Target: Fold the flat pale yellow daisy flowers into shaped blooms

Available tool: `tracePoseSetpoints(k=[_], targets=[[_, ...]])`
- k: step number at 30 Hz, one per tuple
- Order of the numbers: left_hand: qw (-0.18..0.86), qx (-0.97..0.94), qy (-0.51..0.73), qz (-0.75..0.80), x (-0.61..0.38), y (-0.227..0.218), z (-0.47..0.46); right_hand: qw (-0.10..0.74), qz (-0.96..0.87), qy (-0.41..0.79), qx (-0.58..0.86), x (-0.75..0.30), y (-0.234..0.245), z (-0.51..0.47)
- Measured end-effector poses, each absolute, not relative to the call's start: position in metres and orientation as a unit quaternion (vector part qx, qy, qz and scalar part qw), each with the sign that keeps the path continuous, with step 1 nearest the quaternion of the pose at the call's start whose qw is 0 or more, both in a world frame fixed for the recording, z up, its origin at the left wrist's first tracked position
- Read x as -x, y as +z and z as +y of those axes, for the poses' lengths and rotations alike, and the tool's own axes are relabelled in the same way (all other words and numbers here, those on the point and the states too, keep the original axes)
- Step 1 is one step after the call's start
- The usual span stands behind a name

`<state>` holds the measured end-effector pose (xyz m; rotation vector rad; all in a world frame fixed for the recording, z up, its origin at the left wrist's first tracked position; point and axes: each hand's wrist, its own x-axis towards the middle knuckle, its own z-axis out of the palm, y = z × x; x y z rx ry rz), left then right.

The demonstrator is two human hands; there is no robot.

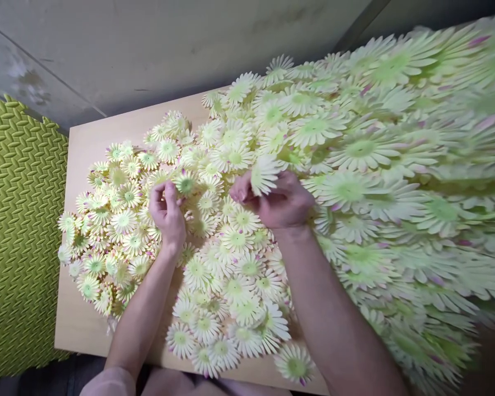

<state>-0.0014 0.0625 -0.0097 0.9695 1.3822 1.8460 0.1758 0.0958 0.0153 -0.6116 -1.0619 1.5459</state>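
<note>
Bare forearms (334, 308), foremost, reach in from 5 and 7 o'clock. Right hand (289, 203), near centre towards 3 o'clock: fingers curled, pinching 1 pale flower (264, 175). Left hand (167, 214), towards 9 o'clock: fingers bent inward beside a green-centred bloom (185, 183); whether it grips anything, I cannot tell. Loose blossoms (350, 191) cover the table (80, 319), piled deepest towards 3 o'clock. Green mat (20, 231): 9 o'clock.

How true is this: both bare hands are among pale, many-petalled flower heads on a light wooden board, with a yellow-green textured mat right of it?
Not quite: the head view shows the yellow-green textured mat left of the light wooden board. The left hand and right hand are among the flower heads.
</note>
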Motion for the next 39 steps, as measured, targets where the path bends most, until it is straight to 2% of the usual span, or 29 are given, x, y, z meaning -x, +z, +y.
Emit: tracePoseSetpoints(k=[6,16,24,39], targets=[[0.276,-0.512,0.666,0.466,-0.008,0.000,0.059,0.500,-0.508,0.633,0.301,-0.174,0.012,0.093],[0.431,-0.521,0.612,0.409,-0.006,0.008,0.058,0.464,-0.577,0.593,0.315,-0.170,0.013,0.089],[0.474,-0.512,0.601,0.389,-0.003,0.004,0.059,0.463,-0.583,0.591,0.311,-0.171,0.009,0.090],[0.436,-0.543,0.599,0.396,-0.004,0.006,0.060,0.454,-0.589,0.589,0.316,-0.172,0.009,0.090]])
